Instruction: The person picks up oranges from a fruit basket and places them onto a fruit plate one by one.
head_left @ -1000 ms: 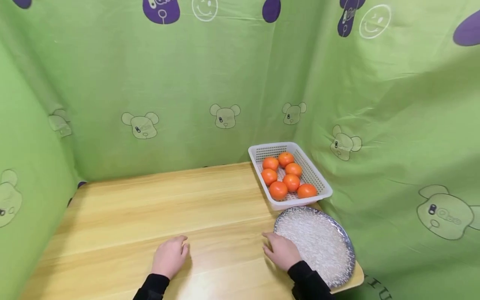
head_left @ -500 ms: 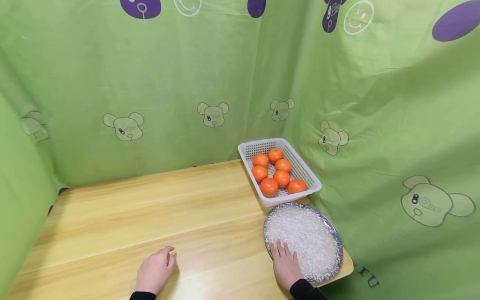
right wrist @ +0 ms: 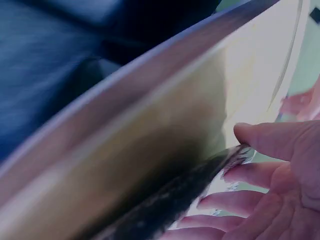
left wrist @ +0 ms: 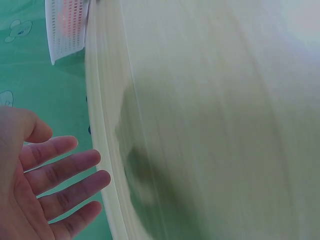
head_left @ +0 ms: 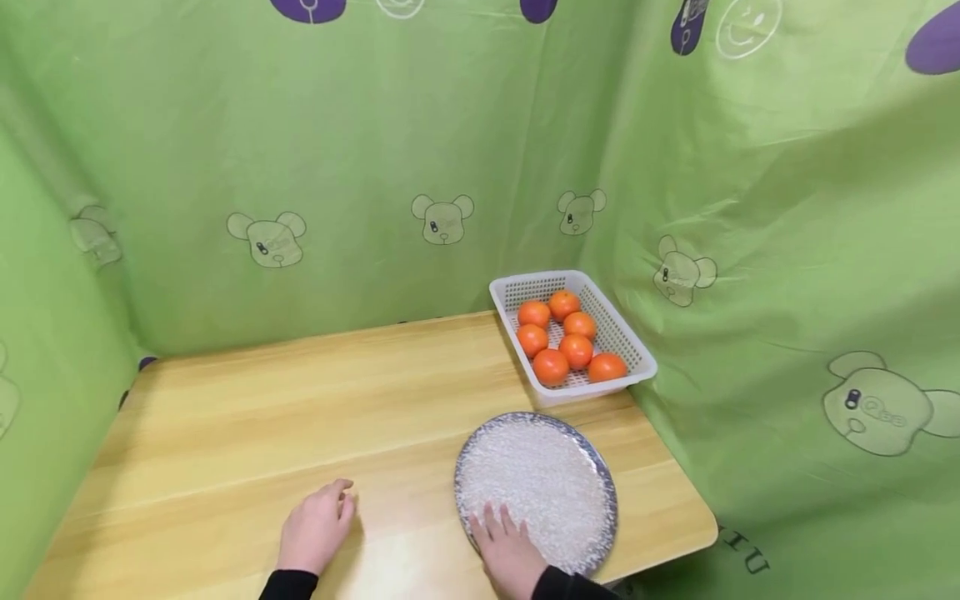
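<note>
My right hand (head_left: 512, 557) lies on the near rim of the round plate (head_left: 600, 475), fingers spread and almost straight across its white, grainy filling, while my thumb shows under the dark rim in the right wrist view (right wrist: 270, 137). I am pressing on the plate, not pinching it, so this hand is open and flat. The plate sits on the table (head_left: 300, 417) toward its right half, close to the near edge, with bare wood between it and the right edge.

My left hand (head_left: 315, 529) rests palm down on the table, left of the plate and well apart from it, near the near edge. Its fingers are relaxed and hold nothing; in the left wrist view they (left wrist: 60, 172) are loosely spread beside the table's edge.

A white perforated basket (head_left: 630, 337) stands at the far right corner of the table, its near end just beyond the plate's far rim and apart from it. Six orange fruits (head_left: 564, 340) lie in it in two rough rows, touching one another. Both my sleeves are dark. Green cloth (head_left: 375, 150) printed with bear heads hangs behind the far edge and along both sides of the table.
</note>
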A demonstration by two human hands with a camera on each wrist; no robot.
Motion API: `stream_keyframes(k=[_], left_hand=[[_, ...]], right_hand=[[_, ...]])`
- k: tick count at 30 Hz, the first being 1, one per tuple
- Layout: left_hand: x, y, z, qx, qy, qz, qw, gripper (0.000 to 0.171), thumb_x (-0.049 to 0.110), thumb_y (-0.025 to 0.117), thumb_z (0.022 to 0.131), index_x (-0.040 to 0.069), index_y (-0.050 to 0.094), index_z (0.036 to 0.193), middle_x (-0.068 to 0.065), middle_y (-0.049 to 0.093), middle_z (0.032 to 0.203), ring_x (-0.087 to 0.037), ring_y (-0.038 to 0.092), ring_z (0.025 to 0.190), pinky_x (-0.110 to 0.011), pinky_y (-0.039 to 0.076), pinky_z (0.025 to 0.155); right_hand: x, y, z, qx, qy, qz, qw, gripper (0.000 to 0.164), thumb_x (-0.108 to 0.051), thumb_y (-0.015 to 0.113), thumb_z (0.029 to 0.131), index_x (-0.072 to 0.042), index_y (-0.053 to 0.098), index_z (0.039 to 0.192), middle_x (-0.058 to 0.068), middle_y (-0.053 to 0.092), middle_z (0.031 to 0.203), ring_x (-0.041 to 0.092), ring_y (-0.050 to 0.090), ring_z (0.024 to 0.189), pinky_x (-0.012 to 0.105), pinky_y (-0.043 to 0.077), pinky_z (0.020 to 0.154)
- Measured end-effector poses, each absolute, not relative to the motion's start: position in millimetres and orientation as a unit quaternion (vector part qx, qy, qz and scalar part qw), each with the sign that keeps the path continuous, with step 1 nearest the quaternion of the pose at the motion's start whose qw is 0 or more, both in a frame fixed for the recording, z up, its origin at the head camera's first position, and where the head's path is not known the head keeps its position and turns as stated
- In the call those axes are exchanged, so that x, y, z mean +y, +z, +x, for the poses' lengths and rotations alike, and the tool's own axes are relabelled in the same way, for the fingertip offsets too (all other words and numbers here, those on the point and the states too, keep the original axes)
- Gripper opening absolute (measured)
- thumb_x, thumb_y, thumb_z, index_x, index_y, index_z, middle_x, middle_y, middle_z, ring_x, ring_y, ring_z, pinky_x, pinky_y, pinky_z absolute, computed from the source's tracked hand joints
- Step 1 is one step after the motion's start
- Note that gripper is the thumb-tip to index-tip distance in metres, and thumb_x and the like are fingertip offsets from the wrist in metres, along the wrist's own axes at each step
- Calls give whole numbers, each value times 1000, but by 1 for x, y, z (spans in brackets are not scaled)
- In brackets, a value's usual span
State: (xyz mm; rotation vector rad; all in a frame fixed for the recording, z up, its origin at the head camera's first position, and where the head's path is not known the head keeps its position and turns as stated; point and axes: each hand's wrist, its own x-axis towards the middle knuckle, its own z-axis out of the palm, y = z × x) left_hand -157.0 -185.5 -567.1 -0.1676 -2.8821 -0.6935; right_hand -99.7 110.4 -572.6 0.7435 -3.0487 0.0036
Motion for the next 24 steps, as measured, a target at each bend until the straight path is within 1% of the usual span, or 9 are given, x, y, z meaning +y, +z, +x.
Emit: stream_keyframes(k=[5,11,18,24], left_hand=[[-193,-565,-162,-967,-230,-49,102,22,18,56,86,8,65,104,-7,69,90,-25,65,73,-38,50,55],[-200,-564,-158,-968,-224,-38,105,22,18,56,85,8,66,103,-8,69,89,-24,64,71,-38,50,55],[-204,-565,-151,-972,-219,-27,84,23,20,56,86,8,65,104,-8,69,89,-25,65,74,-40,51,59],[-209,-567,-149,-972,-215,-21,95,22,20,56,86,9,66,102,-7,69,89,-25,65,75,-40,51,59]], right_hand=[[66,-568,-122,-962,-22,272,19,57,-29,64,78,-15,48,131,16,50,130,37,49,115,52,49,78],[26,-571,-157,-955,-42,292,-13,56,-34,58,85,-19,42,137,12,45,136,33,44,122,49,47,86],[-2,-572,-193,-953,-46,299,-29,56,-35,57,87,-21,39,138,11,43,138,32,41,125,49,44,90],[-16,-569,-211,-953,-37,298,-38,56,-34,56,88,-20,38,139,10,41,140,32,40,126,49,42,93]])
